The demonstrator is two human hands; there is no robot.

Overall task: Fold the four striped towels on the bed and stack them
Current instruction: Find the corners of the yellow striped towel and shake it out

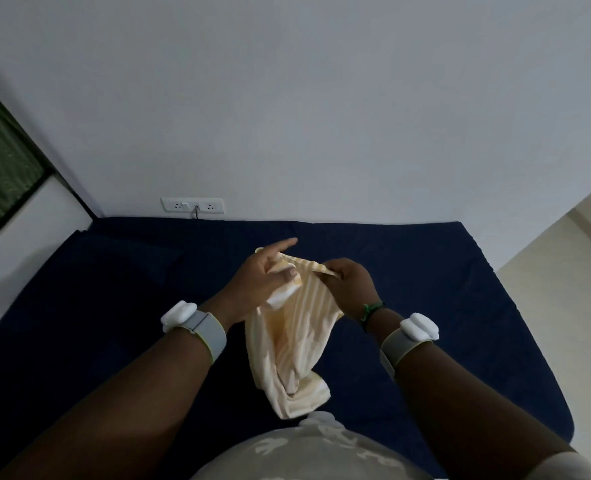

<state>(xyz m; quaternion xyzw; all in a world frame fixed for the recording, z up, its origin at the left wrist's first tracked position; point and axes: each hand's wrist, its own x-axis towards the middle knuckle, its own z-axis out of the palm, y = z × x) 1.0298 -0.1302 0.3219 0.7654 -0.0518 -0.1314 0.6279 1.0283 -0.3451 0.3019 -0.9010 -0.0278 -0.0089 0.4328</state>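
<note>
Pale yellow and white stripes mark the one towel (289, 336) in sight, which hangs crumpled in the air above the dark blue bed (425, 289), its top edge held up between both hands. The right hand (351, 284) pinches the top edge with curled fingers, while the left hand (268, 277) clamps a bunch of the cloth under its thumb, forefinger pointing straight out. Behind the bed, a white socket strip (192, 205) sits low on the wall.

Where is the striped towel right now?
In the head view, the striped towel hangs at centre above the blue bed, held up between the left hand and right hand.
</note>
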